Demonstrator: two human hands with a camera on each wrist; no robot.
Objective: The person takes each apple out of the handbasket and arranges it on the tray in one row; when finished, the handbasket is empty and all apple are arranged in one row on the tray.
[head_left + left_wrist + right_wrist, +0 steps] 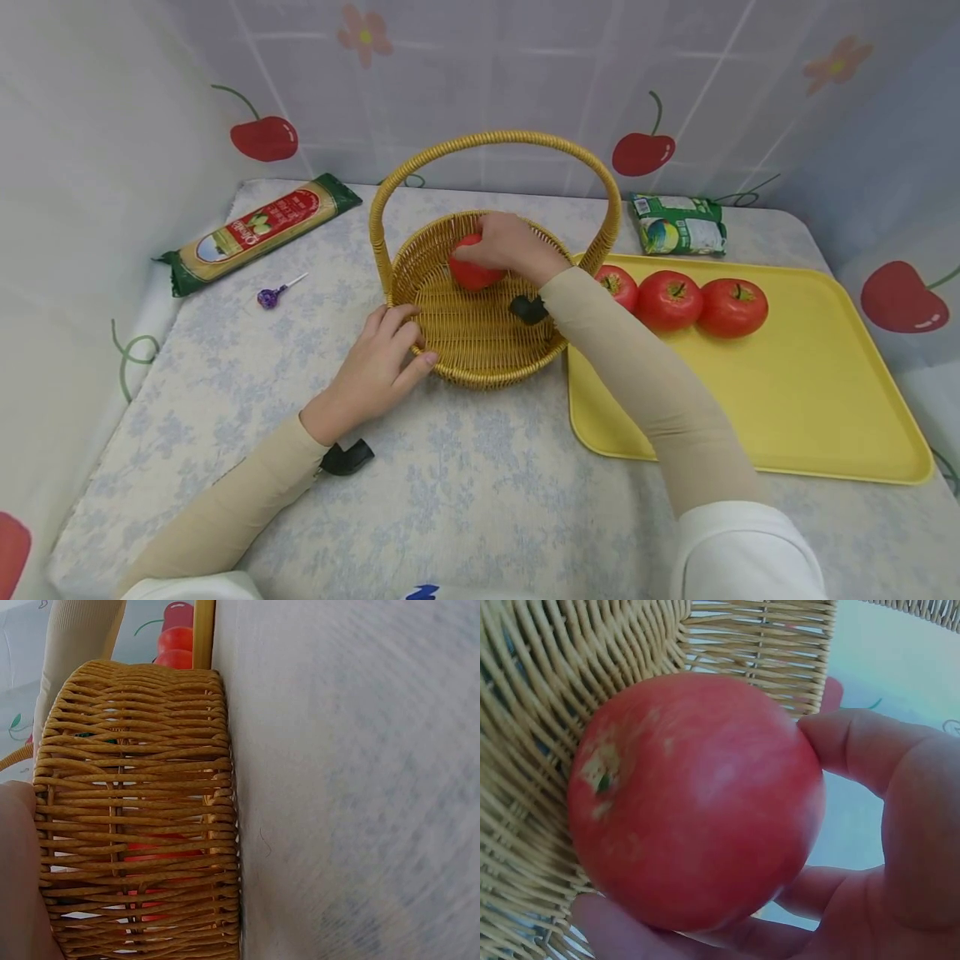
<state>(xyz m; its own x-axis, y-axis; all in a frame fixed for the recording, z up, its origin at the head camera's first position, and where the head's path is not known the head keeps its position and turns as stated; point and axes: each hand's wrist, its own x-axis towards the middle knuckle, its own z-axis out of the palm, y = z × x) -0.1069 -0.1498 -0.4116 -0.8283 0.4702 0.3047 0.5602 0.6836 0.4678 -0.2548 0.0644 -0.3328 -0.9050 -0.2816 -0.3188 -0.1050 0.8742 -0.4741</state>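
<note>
Inside the golden wicker basket [486, 380], my right hand [517, 242] holds a red apple [472, 273] near the back left wall. In the right wrist view the thumb and fingers curl round this apple [705, 802], its stem end facing the woven wall. My left hand [381, 354] grips the basket's front left rim, fingers over the edge and thumb along the front. Close up in the left wrist view is the basket's woven side [139, 772], with red showing through the gaps. The tall arched handle [495, 137] stands upright over the basket.
Right of the basket lies a yellow tray [810, 400], with three red apples [670, 302] along its back left part. Behind it is a green packet [681, 225]. A long pasta packet [258, 232] and a purple lollipop [268, 297] lie at the left.
</note>
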